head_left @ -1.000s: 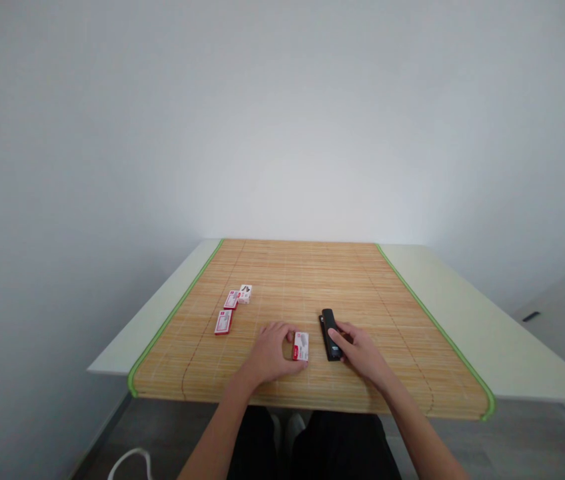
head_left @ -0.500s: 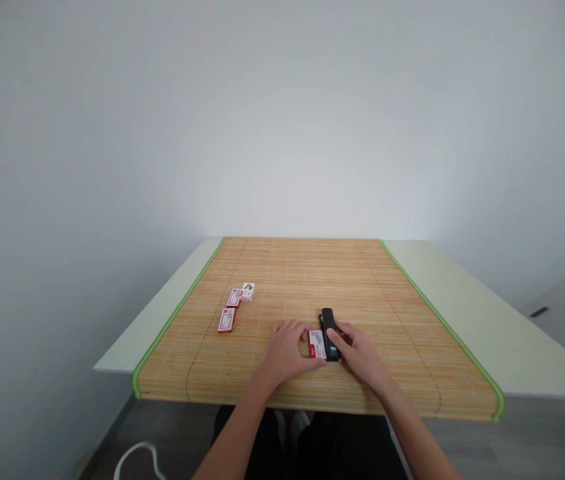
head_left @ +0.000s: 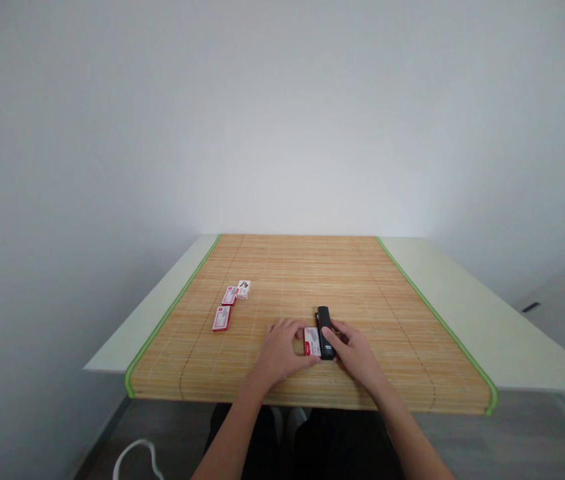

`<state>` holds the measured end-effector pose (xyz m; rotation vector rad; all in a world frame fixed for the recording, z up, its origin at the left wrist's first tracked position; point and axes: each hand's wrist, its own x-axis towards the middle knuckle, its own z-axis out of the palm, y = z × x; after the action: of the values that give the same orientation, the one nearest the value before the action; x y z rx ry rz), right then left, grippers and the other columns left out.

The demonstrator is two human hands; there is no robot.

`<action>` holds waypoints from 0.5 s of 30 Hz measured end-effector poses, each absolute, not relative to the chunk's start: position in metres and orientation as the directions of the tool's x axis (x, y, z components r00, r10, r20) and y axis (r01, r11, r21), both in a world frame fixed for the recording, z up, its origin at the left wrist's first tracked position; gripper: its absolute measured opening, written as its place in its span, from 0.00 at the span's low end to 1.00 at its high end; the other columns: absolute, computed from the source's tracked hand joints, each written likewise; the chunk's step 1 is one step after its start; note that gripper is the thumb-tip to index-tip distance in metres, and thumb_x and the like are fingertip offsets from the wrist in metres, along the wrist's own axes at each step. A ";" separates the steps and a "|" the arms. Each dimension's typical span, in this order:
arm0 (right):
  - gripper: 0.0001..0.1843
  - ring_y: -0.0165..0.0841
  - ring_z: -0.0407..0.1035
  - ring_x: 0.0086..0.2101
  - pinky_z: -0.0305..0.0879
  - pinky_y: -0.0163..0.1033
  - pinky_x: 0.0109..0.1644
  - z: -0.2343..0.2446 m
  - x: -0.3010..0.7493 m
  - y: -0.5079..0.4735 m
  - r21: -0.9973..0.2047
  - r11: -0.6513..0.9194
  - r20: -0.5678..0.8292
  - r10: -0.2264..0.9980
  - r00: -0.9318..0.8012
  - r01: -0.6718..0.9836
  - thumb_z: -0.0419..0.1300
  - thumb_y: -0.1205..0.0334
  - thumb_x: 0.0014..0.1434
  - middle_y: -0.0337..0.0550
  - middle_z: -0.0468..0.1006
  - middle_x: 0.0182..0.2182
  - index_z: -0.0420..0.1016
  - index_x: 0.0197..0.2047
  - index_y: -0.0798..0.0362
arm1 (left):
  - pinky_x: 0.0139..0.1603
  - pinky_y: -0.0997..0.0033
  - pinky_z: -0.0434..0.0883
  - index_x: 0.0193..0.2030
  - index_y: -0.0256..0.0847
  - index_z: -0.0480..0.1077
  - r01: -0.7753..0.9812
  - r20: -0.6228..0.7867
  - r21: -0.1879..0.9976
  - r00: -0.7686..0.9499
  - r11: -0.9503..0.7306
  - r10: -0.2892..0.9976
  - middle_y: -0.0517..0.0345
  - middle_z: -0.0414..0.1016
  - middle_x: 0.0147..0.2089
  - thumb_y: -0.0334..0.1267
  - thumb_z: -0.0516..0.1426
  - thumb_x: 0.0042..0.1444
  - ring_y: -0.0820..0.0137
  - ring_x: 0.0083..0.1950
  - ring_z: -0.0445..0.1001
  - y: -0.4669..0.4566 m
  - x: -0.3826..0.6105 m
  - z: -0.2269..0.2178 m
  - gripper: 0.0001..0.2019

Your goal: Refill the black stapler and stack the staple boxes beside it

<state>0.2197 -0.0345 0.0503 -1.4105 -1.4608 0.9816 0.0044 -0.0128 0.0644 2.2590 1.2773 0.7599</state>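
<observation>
A black stapler [head_left: 326,323] lies lengthwise near the front of the bamboo mat, pointing away from me. My right hand [head_left: 355,350] grips it from the right, thumb on top and fingers along its far side. Against the stapler's left side sits a small red-and-white box [head_left: 312,341], probably of staples. My left hand [head_left: 282,350] holds this box between the thumb at its near edge and the fingers at its far left corner. The undersides of both things are hidden.
Two flat red-and-white boxes, one nearer [head_left: 221,318] and one farther [head_left: 229,295], lie on the left of the bamboo mat [head_left: 302,267]. A white box [head_left: 243,289] touches the farther one. The mat's green edge runs over the white table [head_left: 442,287], with a wall behind.
The whole view has shifted slightly, so everything appears a little farther left. Both hands keep their hold on the box and the stapler, which stay side by side.
</observation>
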 end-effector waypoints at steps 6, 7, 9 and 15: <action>0.33 0.33 0.69 0.27 0.68 0.36 0.24 0.049 0.216 -0.032 -0.955 0.016 0.017 1.000 0.003 0.297 0.57 0.35 0.63 0.44 0.79 0.35 0.78 0.57 0.53 | 0.53 0.57 0.61 0.54 0.51 0.72 0.671 0.237 0.587 0.394 -0.454 0.888 0.57 0.76 0.48 0.54 0.71 0.46 0.57 0.50 0.71 -0.017 0.004 0.063 0.29; 0.33 0.34 0.69 0.28 0.68 0.37 0.24 0.050 0.216 -0.031 -0.955 0.010 0.010 1.000 -0.001 0.295 0.57 0.35 0.63 0.44 0.80 0.35 0.78 0.57 0.53 | 0.53 0.57 0.61 0.54 0.51 0.72 0.670 0.233 0.587 0.398 -0.454 0.887 0.57 0.76 0.48 0.54 0.71 0.46 0.57 0.50 0.71 -0.017 0.004 0.063 0.29; 0.33 0.35 0.70 0.28 0.68 0.37 0.25 0.054 0.216 -0.031 -0.955 0.002 0.001 1.000 -0.003 0.297 0.57 0.35 0.63 0.45 0.80 0.36 0.77 0.57 0.53 | 0.53 0.57 0.61 0.54 0.51 0.72 0.666 0.227 0.590 0.405 -0.456 0.886 0.57 0.76 0.48 0.55 0.71 0.46 0.56 0.51 0.71 -0.017 0.003 0.063 0.29; 0.27 0.41 0.74 0.38 0.68 0.43 0.43 0.063 0.240 -0.035 -0.877 0.069 0.178 0.966 0.188 0.476 0.51 0.37 0.68 0.49 0.82 0.40 0.77 0.46 0.51 | 0.56 0.54 0.62 0.63 0.52 0.68 0.641 0.229 0.637 0.372 -0.427 0.900 0.55 0.76 0.50 0.56 0.73 0.40 0.54 0.53 0.72 -0.017 0.001 0.059 0.42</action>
<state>0.2396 -0.0353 0.0630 -1.5472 -1.4248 0.6729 0.0007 -0.0166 0.0593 2.1923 1.3324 0.7782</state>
